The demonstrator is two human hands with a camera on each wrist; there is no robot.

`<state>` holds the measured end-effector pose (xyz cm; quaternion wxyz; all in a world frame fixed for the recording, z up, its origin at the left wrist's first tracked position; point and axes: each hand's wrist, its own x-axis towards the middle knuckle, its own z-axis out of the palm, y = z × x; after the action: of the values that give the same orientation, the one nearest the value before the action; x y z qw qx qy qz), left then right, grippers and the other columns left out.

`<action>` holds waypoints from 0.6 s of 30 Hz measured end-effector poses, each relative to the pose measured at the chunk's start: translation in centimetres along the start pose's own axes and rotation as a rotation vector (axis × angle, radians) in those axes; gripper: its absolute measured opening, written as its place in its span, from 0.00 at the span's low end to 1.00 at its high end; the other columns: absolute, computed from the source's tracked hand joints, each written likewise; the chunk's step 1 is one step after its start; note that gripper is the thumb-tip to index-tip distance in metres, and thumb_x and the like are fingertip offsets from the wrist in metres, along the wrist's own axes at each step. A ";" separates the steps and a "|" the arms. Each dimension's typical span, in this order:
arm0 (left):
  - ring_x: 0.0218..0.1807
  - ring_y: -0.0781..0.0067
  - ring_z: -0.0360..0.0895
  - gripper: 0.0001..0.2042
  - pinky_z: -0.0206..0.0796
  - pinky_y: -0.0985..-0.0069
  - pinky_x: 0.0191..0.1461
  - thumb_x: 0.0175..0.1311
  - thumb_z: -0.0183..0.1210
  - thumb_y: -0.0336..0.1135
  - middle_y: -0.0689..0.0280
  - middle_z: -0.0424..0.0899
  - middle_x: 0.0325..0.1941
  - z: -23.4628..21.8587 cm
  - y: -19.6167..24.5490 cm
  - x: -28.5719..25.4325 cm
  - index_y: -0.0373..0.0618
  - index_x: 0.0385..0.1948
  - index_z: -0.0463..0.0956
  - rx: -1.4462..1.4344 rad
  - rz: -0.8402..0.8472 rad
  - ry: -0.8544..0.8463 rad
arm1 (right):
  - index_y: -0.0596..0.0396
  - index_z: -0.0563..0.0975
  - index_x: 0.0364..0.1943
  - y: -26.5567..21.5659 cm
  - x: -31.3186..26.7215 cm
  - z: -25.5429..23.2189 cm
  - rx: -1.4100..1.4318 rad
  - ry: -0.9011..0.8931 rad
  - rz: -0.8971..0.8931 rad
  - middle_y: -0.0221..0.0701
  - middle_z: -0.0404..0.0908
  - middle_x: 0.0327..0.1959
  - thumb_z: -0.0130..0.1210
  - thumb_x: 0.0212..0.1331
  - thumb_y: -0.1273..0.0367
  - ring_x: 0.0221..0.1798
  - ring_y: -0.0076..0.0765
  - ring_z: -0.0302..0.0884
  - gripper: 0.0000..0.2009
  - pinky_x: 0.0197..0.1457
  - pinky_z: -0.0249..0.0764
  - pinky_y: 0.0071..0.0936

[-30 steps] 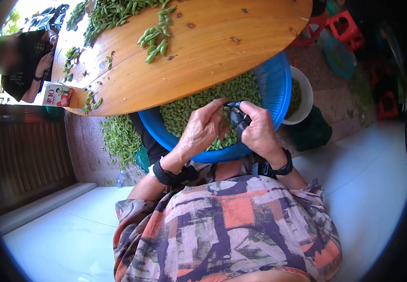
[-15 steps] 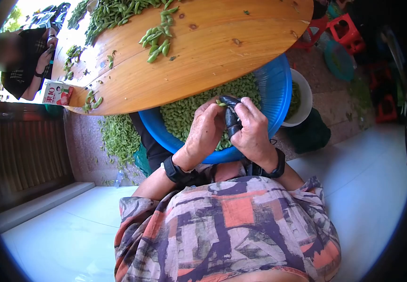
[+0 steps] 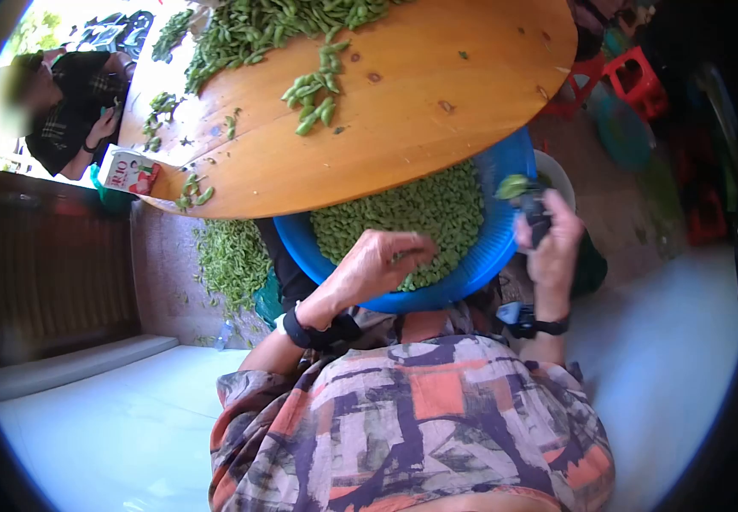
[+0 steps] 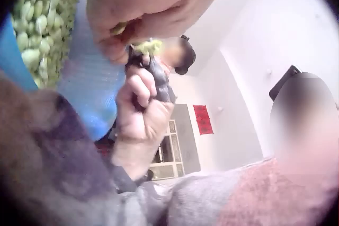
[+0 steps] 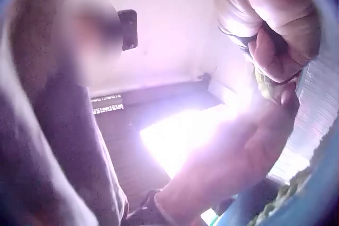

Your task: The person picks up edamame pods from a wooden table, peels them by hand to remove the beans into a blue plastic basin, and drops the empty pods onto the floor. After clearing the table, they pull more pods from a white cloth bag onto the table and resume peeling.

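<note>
In the head view my left hand (image 3: 377, 269) hovers over the near side of a blue tub (image 3: 510, 256), fingers bent. The left wrist view shows a bit of green pod (image 4: 119, 27) between those curled fingers. Shelled green soybeans (image 3: 437, 205) fill much of the tub. At the tub's right rim my right hand (image 3: 552, 239), blurred, pinches a green soybean pod (image 3: 512, 186). Black finger covers (image 3: 536, 220) wrap its fingertips. Up close, in the left wrist view, yellow-green pod matter (image 4: 151, 47) lies against the dark covers.
A wooden table (image 3: 429, 94) overhangs the tub, with a heap of pods (image 3: 275, 30) and a carton (image 3: 134, 173) on it. Empty husks (image 3: 232, 260) lie on the floor at left. A white bowl (image 3: 559, 175) and red stool (image 3: 638, 81) are at right. A person (image 3: 75, 107) sits beyond.
My hands were together over the tub; the right has swung off to the right rim with the green pod. The left stays over the beans. The head view has shifted slightly.
</note>
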<state>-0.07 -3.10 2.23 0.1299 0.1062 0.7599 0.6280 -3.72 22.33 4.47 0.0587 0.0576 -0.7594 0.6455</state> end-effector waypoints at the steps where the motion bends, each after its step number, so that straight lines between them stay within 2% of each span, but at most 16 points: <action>1: 0.41 0.75 0.82 0.09 0.73 0.78 0.48 0.66 0.57 0.27 0.64 0.86 0.39 -1.2 1.3 -0.2 0.38 0.45 0.80 0.160 0.056 -0.057 | 0.62 0.76 0.38 1.1 0.4 -0.4 0.110 -0.039 -0.089 0.23 0.72 0.18 0.55 0.63 0.48 0.19 0.16 0.68 0.25 0.21 0.62 0.17; 2: 0.44 0.74 0.83 0.08 0.74 0.76 0.50 0.64 0.59 0.26 0.62 0.87 0.39 -2.2 2.5 -0.5 0.38 0.42 0.81 0.321 0.111 -0.115 | 0.65 0.76 0.44 0.3 1.0 -3.4 -0.581 0.210 -0.137 0.35 0.79 0.23 0.52 0.60 0.69 0.24 0.30 0.77 0.13 0.29 0.72 0.27; 3: 0.41 0.72 0.84 0.08 0.75 0.76 0.48 0.61 0.60 0.25 0.61 0.87 0.39 -3.0 3.4 -0.7 0.38 0.41 0.82 0.238 0.086 0.036 | 0.62 0.75 0.52 -0.3 1.2 -4.1 -0.783 0.258 -0.083 0.46 0.82 0.32 0.44 0.50 0.81 0.35 0.41 0.82 0.21 0.41 0.74 0.34; 5: 0.38 0.69 0.84 0.08 0.75 0.76 0.43 0.60 0.59 0.25 0.59 0.86 0.39 -5.4 4.3 0.0 0.38 0.40 0.82 0.321 0.126 0.366 | 0.60 0.75 0.55 0.4 1.0 -6.0 -0.771 0.220 -0.003 0.49 0.82 0.36 0.46 0.55 0.81 0.39 0.44 0.81 0.21 0.45 0.74 0.33; 7: 0.29 0.60 0.81 0.06 0.73 0.70 0.34 0.57 0.60 0.25 0.57 0.82 0.30 -8.4 4.5 1.9 0.39 0.35 0.81 0.618 0.266 0.624 | 0.60 0.76 0.54 0.5 0.9 -5.2 -0.740 0.255 -0.050 0.47 0.82 0.35 0.48 0.56 0.80 0.38 0.41 0.81 0.20 0.45 0.73 0.32; 8: 0.29 0.60 0.81 0.06 0.73 0.70 0.34 0.57 0.60 0.25 0.57 0.82 0.30 -9.8 4.1 2.7 0.39 0.35 0.81 0.621 0.269 0.626 | 0.60 0.76 0.54 0.6 1.0 -4.8 -0.712 0.296 -0.084 0.46 0.82 0.34 0.49 0.58 0.80 0.38 0.38 0.81 0.18 0.44 0.73 0.31; 9: 0.28 0.60 0.80 0.05 0.72 0.69 0.34 0.56 0.61 0.25 0.57 0.81 0.30 -11.1 3.1 3.5 0.39 0.34 0.81 0.789 0.268 0.698 | 0.60 0.76 0.54 0.8 1.0 -4.5 -0.709 0.300 -0.087 0.46 0.82 0.34 0.49 0.58 0.80 0.38 0.38 0.81 0.18 0.44 0.73 0.31; 10: 0.27 0.61 0.79 0.05 0.71 0.69 0.33 0.55 0.61 0.24 0.57 0.81 0.30 -11.9 2.6 4.0 0.39 0.34 0.80 0.957 0.266 0.768 | 0.59 0.77 0.52 1.1 1.1 -4.3 -0.708 0.284 -0.086 0.49 0.81 0.33 0.50 0.57 0.79 0.37 0.43 0.81 0.17 0.42 0.74 0.33; 11: 0.27 0.61 0.79 0.05 0.71 0.69 0.33 0.55 0.61 0.24 0.57 0.81 0.30 -12.3 2.2 4.4 0.39 0.34 0.80 0.960 0.268 0.769 | 0.59 0.77 0.50 1.3 1.2 -4.0 -0.707 0.267 -0.085 0.51 0.80 0.32 0.51 0.56 0.79 0.36 0.48 0.82 0.16 0.41 0.74 0.35; 12: 0.27 0.61 0.79 0.05 0.71 0.68 0.33 0.55 0.61 0.25 0.57 0.81 0.30 -12.5 2.0 4.5 0.39 0.33 0.80 0.991 0.245 0.755 | 0.59 0.77 0.49 1.1 1.2 -3.5 -0.702 0.266 -0.103 0.50 0.80 0.33 0.50 0.57 0.79 0.36 0.42 0.82 0.15 0.42 0.74 0.34; 13: 0.27 0.62 0.79 0.05 0.71 0.68 0.33 0.55 0.62 0.25 0.57 0.81 0.30 -12.6 2.0 4.6 0.38 0.33 0.79 1.023 0.222 0.740 | 0.59 0.77 0.49 0.8 1.3 -2.9 -0.701 0.267 -0.102 0.50 0.80 0.33 0.50 0.57 0.79 0.36 0.42 0.82 0.15 0.42 0.74 0.34; 14: 0.27 0.62 0.79 0.05 0.71 0.68 0.33 0.55 0.62 0.25 0.57 0.81 0.30 -12.6 2.0 4.6 0.38 0.33 0.79 1.023 0.223 0.738 | 0.60 0.77 0.49 0.3 1.3 -2.2 -0.627 0.227 -0.113 0.48 0.80 0.33 0.50 0.57 0.79 0.36 0.39 0.81 0.15 0.41 0.74 0.33; 15: 0.27 0.69 0.77 0.04 0.70 0.72 0.31 0.56 0.60 0.23 0.60 0.82 0.32 -12.6 2.3 4.5 0.38 0.33 0.79 0.826 0.137 0.769 | 0.61 0.77 0.48 -0.1 1.3 -1.6 -0.553 0.187 -0.126 0.47 0.80 0.33 0.50 0.57 0.79 0.35 0.36 0.81 0.14 0.41 0.74 0.32; 16: 0.27 0.76 0.76 0.04 0.68 0.76 0.30 0.58 0.59 0.22 0.64 0.82 0.33 -12.4 2.6 4.4 0.38 0.34 0.79 0.627 0.052 0.792 | 0.62 0.77 0.47 -0.4 1.3 -1.0 -0.502 0.123 -0.127 0.40 0.81 0.31 0.50 0.57 0.80 0.34 0.31 0.78 0.13 0.41 0.73 0.30; 17: 0.27 0.76 0.76 0.04 0.68 0.76 0.30 0.58 0.59 0.22 0.64 0.82 0.33 -12.1 3.1 4.1 0.38 0.34 0.79 0.627 0.053 0.786 | 0.64 0.77 0.44 -1.1 1.2 0.4 -0.430 0.135 -0.129 0.34 0.80 0.28 0.50 0.57 0.79 0.33 0.27 0.75 0.11 0.39 0.73 0.27; 18: 0.27 0.78 0.76 0.03 0.68 0.79 0.29 0.58 0.59 0.22 0.66 0.81 0.30 -11.4 3.7 3.6 0.38 0.32 0.78 0.311 0.087 0.674 | 0.62 0.78 0.43 -0.6 0.9 0.9 -0.341 0.040 -0.076 0.31 0.80 0.27 0.50 0.58 0.78 0.31 0.24 0.75 0.10 0.37 0.72 0.25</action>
<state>-7.26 -11.81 7.64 -0.1720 -0.0559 0.8410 0.5099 -4.55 21.34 5.09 0.1069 0.0629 -0.8537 0.5058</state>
